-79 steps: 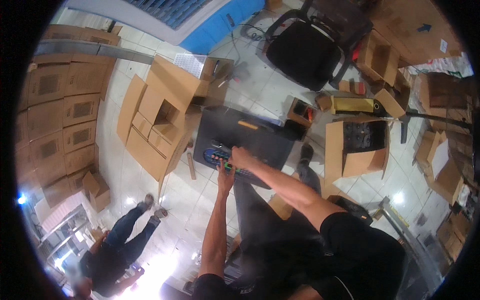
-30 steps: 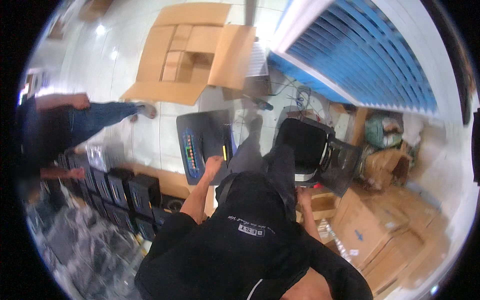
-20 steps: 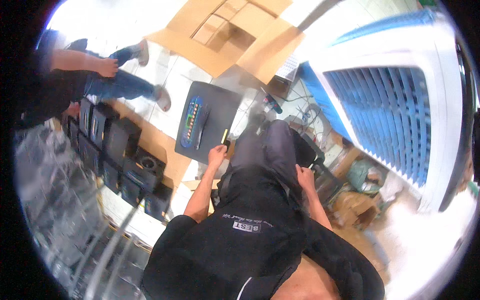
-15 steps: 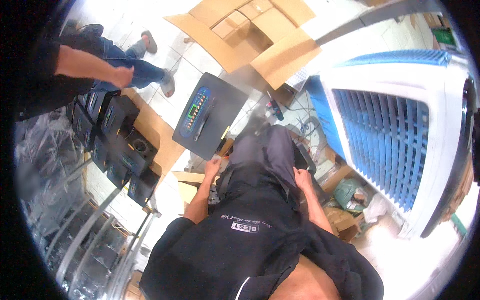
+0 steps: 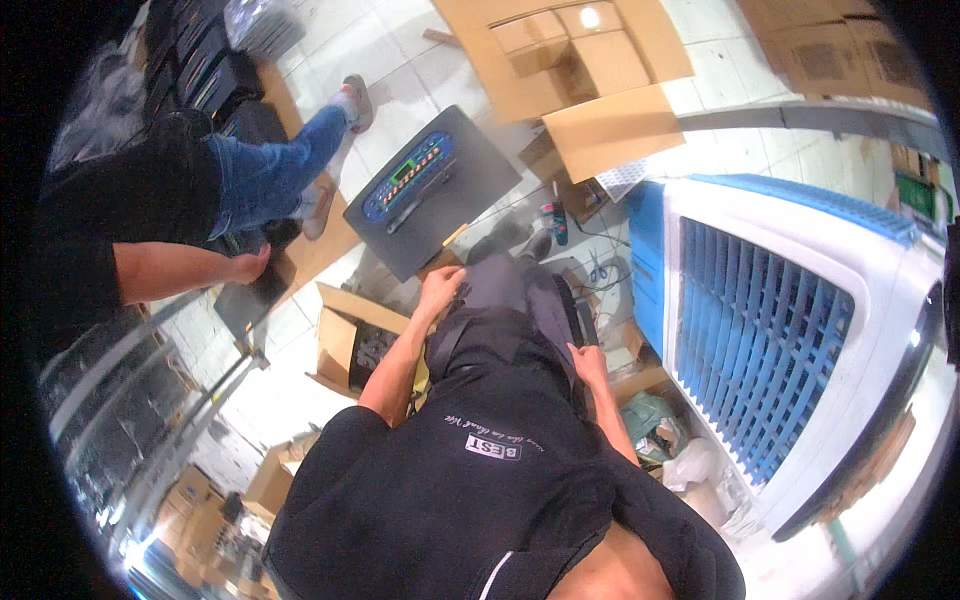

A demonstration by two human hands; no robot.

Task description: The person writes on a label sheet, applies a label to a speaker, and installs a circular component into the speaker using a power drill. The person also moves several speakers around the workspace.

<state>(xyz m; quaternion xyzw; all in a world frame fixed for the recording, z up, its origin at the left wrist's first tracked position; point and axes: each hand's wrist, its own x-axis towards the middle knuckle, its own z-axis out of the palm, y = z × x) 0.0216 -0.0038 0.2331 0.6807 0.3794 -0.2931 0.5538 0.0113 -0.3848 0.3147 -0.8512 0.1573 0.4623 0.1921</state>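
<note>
In front of me lies a black speaker box [image 5: 455, 195] with a blue-edged control panel [image 5: 408, 178], a small green screen and a row of knobs. My left hand [image 5: 440, 288] is just below the box's near corner, beside my left thigh, its fingers curled closed. Whatever it may hold is too small to make out. My right hand [image 5: 588, 362] rests against the side of my right thigh with bent fingers; its inner side is hidden. A red and teal power tool [image 5: 556, 222] lies on the floor beyond my feet, near some scissors [image 5: 598, 270].
A large open carton [image 5: 610, 130] stands ahead. A white and blue air cooler [image 5: 765, 330] fills the right side. On the left, a co-worker's hand [image 5: 250, 264] is near more black boxes [image 5: 200, 75] and a metal rail [image 5: 180, 375]. A smaller open carton [image 5: 340, 345] sits beside my left arm.
The view has shifted, and the speaker box appears turned. My left hand has risen away from the box's corner towards my thigh. The co-worker has moved nearer, with the hand lower.
</note>
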